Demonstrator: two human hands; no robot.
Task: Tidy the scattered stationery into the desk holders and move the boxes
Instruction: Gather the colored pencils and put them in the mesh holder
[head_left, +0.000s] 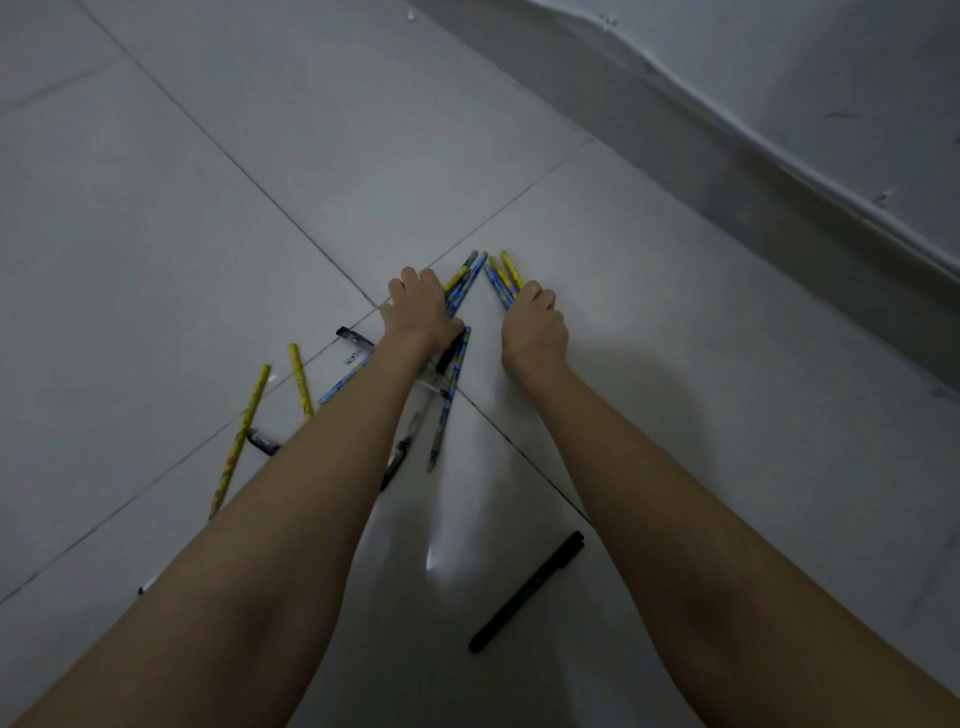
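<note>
Both arms reach forward over a grey tiled floor. My left hand (422, 310) is closed around a bundle of blue and yellow pencils (464, 280) whose ends fan out up and right. My right hand (532, 327) grips a second bundle of blue and yellow pencils (501, 278) pointing up and left. A blue pencil (448, 397) lies on the floor just below my left hand. Two yellow pencils (240, 439) (301, 380) and another blue pencil (344, 382) lie scattered left of my left forearm. No holder or box is in view.
A black marker (527, 591) lies on the floor between my forearms, near the bottom. Clear-barrelled pens (354, 338) (400, 451) sit partly hidden under my left forearm. A wall with a white skirting strip (779, 150) runs diagonally across the upper right.
</note>
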